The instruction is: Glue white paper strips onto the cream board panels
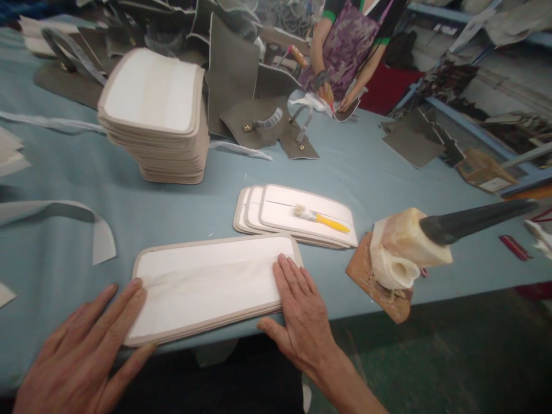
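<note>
A short stack of rounded white panels with beige edges (pixel 211 282) lies at the front edge of the table. My left hand (pixel 86 345) rests at the stack's left end, fingers stretched and touching it, holding nothing. At the right end, my right hand (pixel 302 310) lies flat with fingers extended over the top panel's edge. A pale strip runs lengthwise along the top panel. Just behind are a few fanned panels (pixel 276 210) with a yellow-handled brush (pixel 328 221) lying across the top one.
A tall stack of similar panels (pixel 150 92) stands back left. To the right, a glue-crusted white container with a dark handle (pixel 401 247) sits on a brown board (pixel 362 270). Grey-brown bag pieces (pixel 259 121) lie behind. Across the table, a person in a patterned apron (pixel 345 46) handles a piece.
</note>
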Motion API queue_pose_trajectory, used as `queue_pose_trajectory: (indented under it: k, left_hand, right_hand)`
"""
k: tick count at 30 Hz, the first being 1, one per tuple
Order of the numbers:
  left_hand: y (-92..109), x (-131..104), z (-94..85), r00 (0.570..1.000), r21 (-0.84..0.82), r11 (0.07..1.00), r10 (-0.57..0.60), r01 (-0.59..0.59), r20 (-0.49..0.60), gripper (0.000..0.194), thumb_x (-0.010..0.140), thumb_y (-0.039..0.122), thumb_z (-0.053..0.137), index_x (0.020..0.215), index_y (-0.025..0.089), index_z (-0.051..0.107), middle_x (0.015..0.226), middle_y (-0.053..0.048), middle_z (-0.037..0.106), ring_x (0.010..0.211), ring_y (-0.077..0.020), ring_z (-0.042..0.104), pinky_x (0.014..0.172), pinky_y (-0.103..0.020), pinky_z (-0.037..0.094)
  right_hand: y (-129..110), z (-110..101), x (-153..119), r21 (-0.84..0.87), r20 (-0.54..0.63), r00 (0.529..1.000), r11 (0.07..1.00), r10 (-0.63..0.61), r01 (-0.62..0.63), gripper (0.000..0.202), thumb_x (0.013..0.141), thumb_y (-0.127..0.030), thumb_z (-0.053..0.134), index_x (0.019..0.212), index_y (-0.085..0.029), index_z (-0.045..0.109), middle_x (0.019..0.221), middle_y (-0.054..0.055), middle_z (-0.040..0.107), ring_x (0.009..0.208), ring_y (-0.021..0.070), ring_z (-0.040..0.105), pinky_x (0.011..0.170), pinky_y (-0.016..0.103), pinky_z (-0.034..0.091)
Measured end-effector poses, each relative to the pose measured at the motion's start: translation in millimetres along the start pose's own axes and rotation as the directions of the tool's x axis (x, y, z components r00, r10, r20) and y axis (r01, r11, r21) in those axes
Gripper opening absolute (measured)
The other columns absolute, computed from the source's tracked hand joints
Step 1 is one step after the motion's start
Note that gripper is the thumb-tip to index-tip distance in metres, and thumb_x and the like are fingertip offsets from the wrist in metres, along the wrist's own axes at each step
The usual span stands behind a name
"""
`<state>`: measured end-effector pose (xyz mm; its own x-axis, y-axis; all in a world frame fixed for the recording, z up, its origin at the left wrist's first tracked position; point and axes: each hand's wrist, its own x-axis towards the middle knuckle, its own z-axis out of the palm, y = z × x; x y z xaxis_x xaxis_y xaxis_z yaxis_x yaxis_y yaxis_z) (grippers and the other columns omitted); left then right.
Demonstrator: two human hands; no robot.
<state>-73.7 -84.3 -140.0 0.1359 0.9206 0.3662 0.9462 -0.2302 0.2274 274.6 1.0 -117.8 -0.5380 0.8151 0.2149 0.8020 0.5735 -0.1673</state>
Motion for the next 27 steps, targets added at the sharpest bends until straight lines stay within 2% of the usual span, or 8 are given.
queue_pose_trajectory:
  k: [6, 10, 14, 17, 21, 23, 25, 27]
  left_hand:
    - [6.5, 7.1, -10.7, 0.993, 0.232, 0.965, 0.119, -0.119, 0.013, 0.074, 0.099, 0.048, 0.046, 0.163, 0.019, 0.024, 0.159, -0.013, 0.049, 0.143, -0.0378, 0.05, 0.116, -0.053, 0.041]
    - [2.6, 6.5, -19.7, 0.991, 0.255, 0.958, 0.123, -0.134, 0.058, 0.071, 0.101, 0.05, 0.042, 0.163, 0.02, 0.025, 0.154, -0.015, 0.055, 0.14, -0.0346, 0.053, 0.113, -0.048, 0.044]
    - [4.9, 8.6, -30.6, 0.999, 0.268, 0.963, 0.032, -0.037, 0.024, 0.065, 0.101, 0.05, 0.041, 0.159, 0.023, 0.033, 0.154, -0.017, 0.052, 0.143, -0.0376, 0.047, 0.114, -0.052, 0.043]
    - [30.8, 20.0, -33.4, 1.0, 0.271, 0.962, 0.022, -0.017, -0.018, 0.064, 0.103, 0.046, 0.04, 0.159, 0.018, 0.031, 0.156, -0.019, 0.049, 0.15, -0.0372, 0.039, 0.12, -0.054, 0.036]
    - [91.3, 48.8, -17.6, 0.958, 0.125, 0.953, 0.261, -0.275, 0.118, 0.078, 0.101, 0.062, 0.04, 0.157, 0.008, 0.033, 0.161, -0.018, 0.045, 0.153, -0.0291, 0.037, 0.125, -0.043, 0.03]
    - [113.5, 63.2, -4.9, 0.935, 0.087, 0.942, 0.303, -0.323, 0.185, 0.081, 0.1, 0.069, 0.037, 0.154, 0.009, 0.04, 0.161, -0.017, 0.046, 0.151, -0.0302, 0.041, 0.123, -0.044, 0.033]
    - [121.2, 72.1, 5.0, 0.932, 0.086, 0.947, 0.282, -0.308, 0.229, 0.082, 0.099, 0.072, 0.035, 0.151, 0.009, 0.044, 0.16, -0.016, 0.047, 0.149, -0.0303, 0.044, 0.122, -0.044, 0.034]
    - [115.4, 73.7, 8.8, 0.935, 0.097, 0.953, 0.255, -0.286, 0.248, 0.082, 0.099, 0.071, 0.035, 0.151, 0.008, 0.043, 0.162, -0.016, 0.044, 0.15, -0.0301, 0.043, 0.123, -0.044, 0.032]
  right_hand:
    - [-0.5, 0.8, -1.2, -0.074, -0.083, 0.997, 0.997, 0.001, -0.007, 0.093, 0.098, -0.074, 0.041, 0.156, -0.002, 0.039, 0.16, 0.025, 0.043, 0.149, 0.0359, 0.041, 0.12, 0.052, 0.033]
    - [-3.2, 5.2, -0.5, -0.092, -0.135, 0.991, 0.996, -0.021, 0.009, 0.092, 0.098, -0.072, 0.043, 0.155, -0.001, 0.04, 0.158, 0.026, 0.047, 0.146, 0.0372, 0.044, 0.119, 0.052, 0.033]
    - [-4.5, 7.2, -0.4, -0.086, -0.162, 0.987, 0.996, -0.01, -0.004, 0.091, 0.097, -0.072, 0.043, 0.156, -0.003, 0.038, 0.158, 0.026, 0.047, 0.145, 0.0377, 0.046, 0.118, 0.051, 0.032]
    - [-4.4, 7.7, -0.9, -0.099, -0.172, 0.985, 0.995, -0.014, -0.003, 0.09, 0.099, -0.071, 0.039, 0.157, -0.003, 0.036, 0.158, 0.026, 0.047, 0.143, 0.0381, 0.048, 0.118, 0.052, 0.032]
    - [-4.2, 8.5, -1.4, -0.123, -0.178, 0.984, 0.992, -0.032, 0.01, 0.086, 0.101, -0.067, 0.038, 0.158, -0.002, 0.034, 0.156, 0.027, 0.048, 0.142, 0.0388, 0.049, 0.116, 0.053, 0.034]
    - [-4.4, 8.7, -1.5, -0.131, -0.179, 0.983, 0.991, -0.035, 0.011, 0.083, 0.103, -0.063, 0.038, 0.159, -0.002, 0.031, 0.155, 0.028, 0.049, 0.14, 0.0389, 0.05, 0.114, 0.053, 0.035]
    - [-4.8, 8.4, -1.4, -0.137, -0.182, 0.983, 0.99, -0.038, 0.013, 0.081, 0.104, -0.06, 0.036, 0.161, -0.003, 0.027, 0.154, 0.027, 0.05, 0.139, 0.0383, 0.052, 0.113, 0.053, 0.036]
    - [-5.3, 7.7, -1.2, -0.141, -0.18, 0.983, 0.99, -0.047, 0.021, 0.08, 0.104, -0.058, 0.034, 0.163, -0.004, 0.023, 0.154, 0.026, 0.051, 0.138, 0.038, 0.053, 0.113, 0.053, 0.036]
